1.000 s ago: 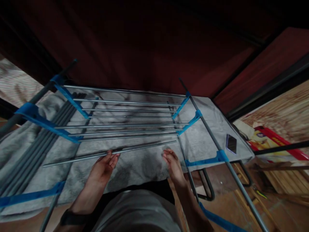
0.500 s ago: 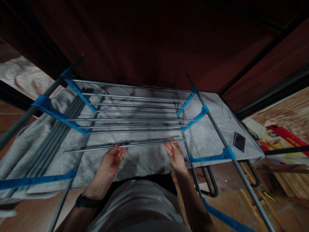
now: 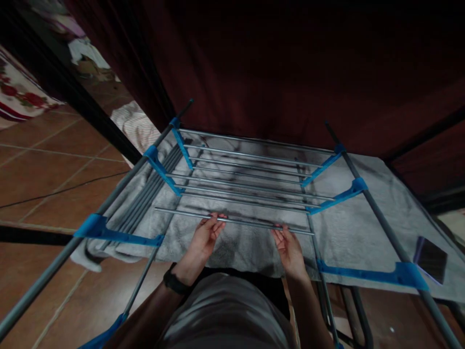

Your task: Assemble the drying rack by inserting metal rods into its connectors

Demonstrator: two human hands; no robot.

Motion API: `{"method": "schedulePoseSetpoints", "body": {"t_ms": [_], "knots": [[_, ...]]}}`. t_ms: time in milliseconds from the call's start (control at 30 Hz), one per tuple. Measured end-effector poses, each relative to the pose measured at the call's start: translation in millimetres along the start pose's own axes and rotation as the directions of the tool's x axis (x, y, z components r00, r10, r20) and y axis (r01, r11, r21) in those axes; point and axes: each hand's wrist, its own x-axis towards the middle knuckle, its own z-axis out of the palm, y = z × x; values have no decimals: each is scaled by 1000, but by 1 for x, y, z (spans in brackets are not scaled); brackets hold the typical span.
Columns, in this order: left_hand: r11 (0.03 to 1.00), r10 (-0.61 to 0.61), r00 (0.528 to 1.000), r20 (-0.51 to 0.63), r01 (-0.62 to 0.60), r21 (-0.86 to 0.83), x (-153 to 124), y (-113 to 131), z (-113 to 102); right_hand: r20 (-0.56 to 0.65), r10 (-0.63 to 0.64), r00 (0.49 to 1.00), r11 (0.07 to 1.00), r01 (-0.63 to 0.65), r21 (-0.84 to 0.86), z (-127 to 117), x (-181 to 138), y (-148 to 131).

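A loose thin metal rod [image 3: 247, 222] lies level across both my hands, just in front of the rack's fitted rods [image 3: 250, 182]. My left hand [image 3: 206, 233] grips it from below near its middle-left, fingers curled over it. My right hand [image 3: 288, 245] pinches it close to its right end. The drying rack frame [image 3: 378, 218] is grey tube with blue plastic brackets [image 3: 339, 196]. A grey towel [image 3: 345, 232] lies under the rack.
Several spare grey tubes [image 3: 152, 186] lie bundled on the towel at the left. A dark phone [image 3: 430, 252] rests on the towel at the right. A dark red curtain [image 3: 290, 72] hangs behind. Tiled floor [image 3: 47, 179] with a black cable spreads to the left.
My hands closed on the rod and levelled it from its slant, bringing it nearer the fitted rods. The camera has swung left, showing more floor.
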Motion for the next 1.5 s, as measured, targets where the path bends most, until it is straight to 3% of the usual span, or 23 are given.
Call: {"method": "schedulePoseSetpoints", "body": {"t_ms": [167,433,600,700,833,967,1067,1167,1400,1500], "knots": [[1000,-1,993,119,-2,22,-14,-14,8,-7,17,1000,1000,-17,4,-5,-2,2],[982,65,956,285,-112,153,-35,-41,29,-27,67,997,997,-66,32,-26,4,-1],[934,155,911,382,-261,245,-47,-53,48,-67,112,991,991,-106,83,-16,-1,-4],[914,177,868,465,-320,250,-53,-52,60,-27,136,990,984,-132,116,-4,-5,-7],[901,205,824,528,-370,227,-59,-46,74,34,145,989,981,-148,127,12,-10,-9],[861,278,760,588,-468,197,-61,-31,85,91,241,966,967,-247,63,25,-17,-12],[784,378,695,612,-591,187,-62,-7,95,268,343,900,939,-336,-74,31,-28,-17],[700,456,633,626,-689,186,-63,18,103,385,383,840,922,-325,-210,34,-39,-23],[583,493,567,660,-778,233,-69,44,106,324,224,919,958,-147,-245,34,-47,-38],[574,507,562,654,-786,230,-71,48,107,319,173,932,964,-95,-247,35,-47,-44]]}}
